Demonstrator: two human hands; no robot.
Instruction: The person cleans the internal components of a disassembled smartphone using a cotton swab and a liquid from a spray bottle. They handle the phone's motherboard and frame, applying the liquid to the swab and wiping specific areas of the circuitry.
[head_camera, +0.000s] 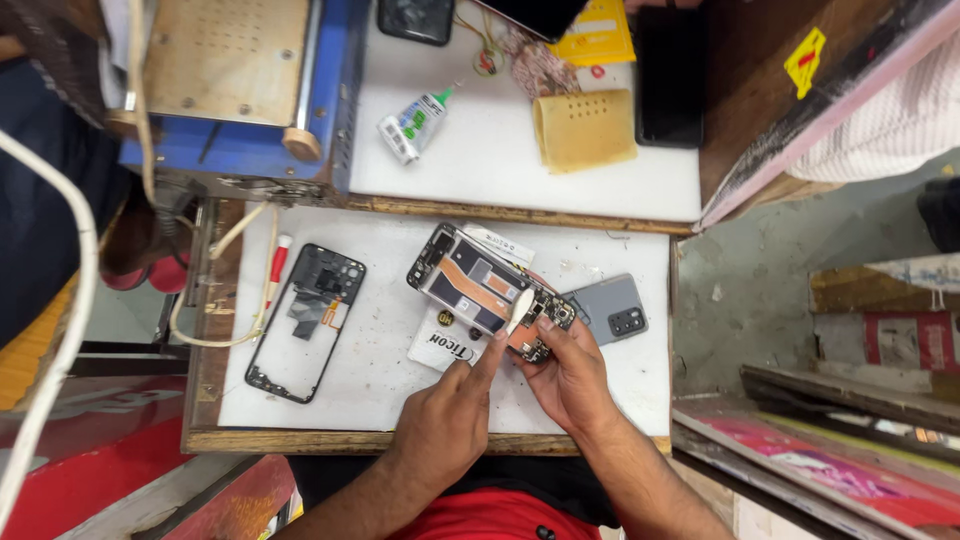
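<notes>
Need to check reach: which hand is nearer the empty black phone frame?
Left. The left hand is at the opened phone, with bare white board between it and the black frame to its left. The right hand is farther right, holding the phone's lower end.

Opened phone (487, 290) between both hands' fingers (548, 340)

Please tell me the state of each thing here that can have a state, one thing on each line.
Opened phone: back off, insides exposed.
Black phone frame: empty, lying flat.
Grey back cover: detached.
Glue tube: capped, lying down.
Left hand: holds white pry tool.
Right hand: grips phone's edge.
</notes>
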